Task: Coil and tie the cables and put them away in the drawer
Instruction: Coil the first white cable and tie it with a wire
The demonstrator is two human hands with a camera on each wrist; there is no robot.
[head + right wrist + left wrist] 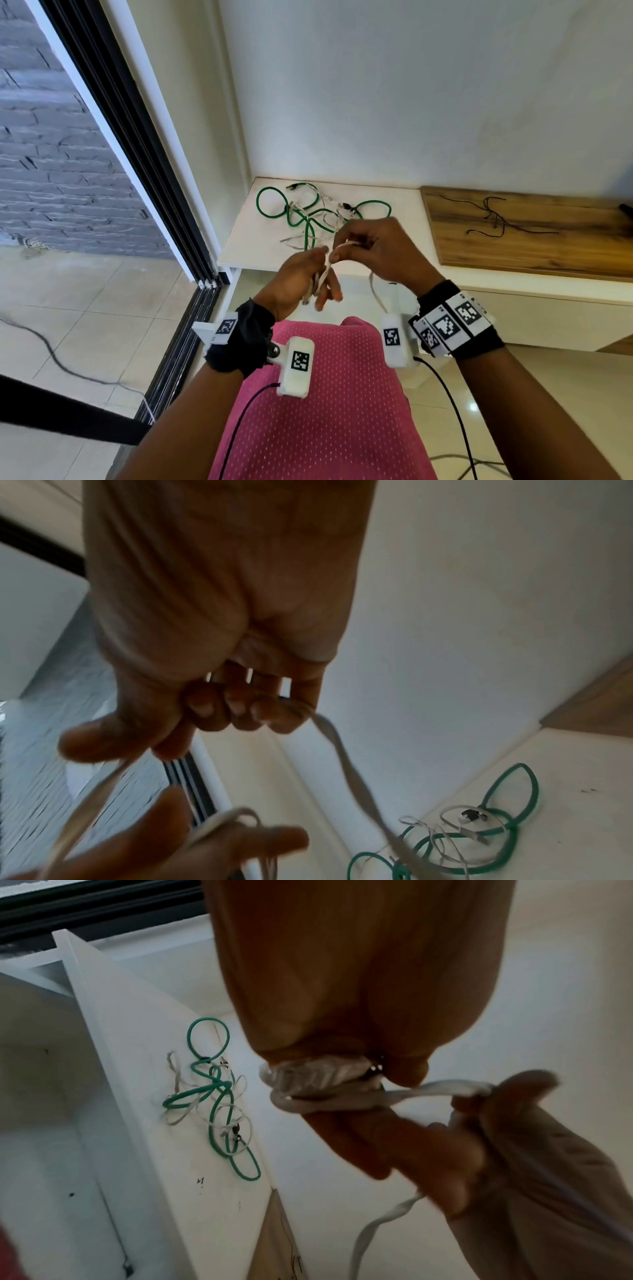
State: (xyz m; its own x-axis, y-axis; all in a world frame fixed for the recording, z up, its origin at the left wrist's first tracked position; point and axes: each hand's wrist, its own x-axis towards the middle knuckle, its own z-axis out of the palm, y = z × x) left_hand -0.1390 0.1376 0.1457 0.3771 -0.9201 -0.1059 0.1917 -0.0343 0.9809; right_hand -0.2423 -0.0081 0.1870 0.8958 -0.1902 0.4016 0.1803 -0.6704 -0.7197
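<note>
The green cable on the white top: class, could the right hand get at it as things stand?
Probably not yet: the path to the green cable looks open, but the right hand and left hand grip the white flat cable.

Flat white cable (325,270) bunched in loops, possibly half-wrapped, green cable (294,214) tangled on white cabinet top (394,212)
</note>
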